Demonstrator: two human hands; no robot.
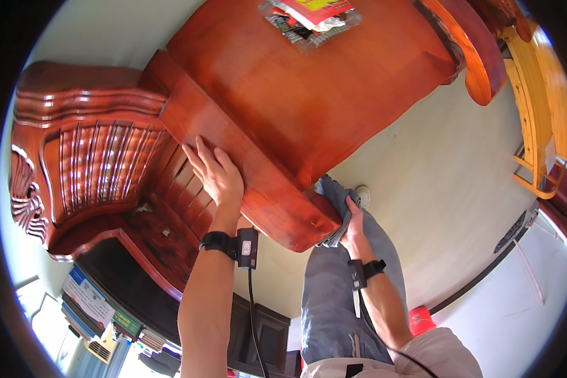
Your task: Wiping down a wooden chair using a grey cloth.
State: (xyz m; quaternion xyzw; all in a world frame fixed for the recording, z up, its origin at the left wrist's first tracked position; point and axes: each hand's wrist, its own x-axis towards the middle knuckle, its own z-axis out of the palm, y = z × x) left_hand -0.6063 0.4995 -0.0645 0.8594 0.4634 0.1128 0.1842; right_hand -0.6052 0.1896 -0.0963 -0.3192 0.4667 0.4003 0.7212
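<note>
My left hand (217, 182) lies with fingers spread on the edge of a broad, polished reddish wooden armrest (245, 156). At the near end of that armrest, my right hand (353, 224) holds a folded blue-grey cloth (336, 203) against the wood. Part of the cloth is hidden behind the armrest's end and my fingers. Beyond the armrest spreads a wide reddish wooden surface (321, 90). Both wrists carry black strapped devices with cables.
Plastic-wrapped packets (312, 16) lie on the wooden surface. A slatted wooden seat (189, 189) with a carved backrest (108, 165) stands left. Yellow wooden furniture (529, 108) is at right, a red bin (421, 321) lower right, and a dark cabinet (264, 335) below.
</note>
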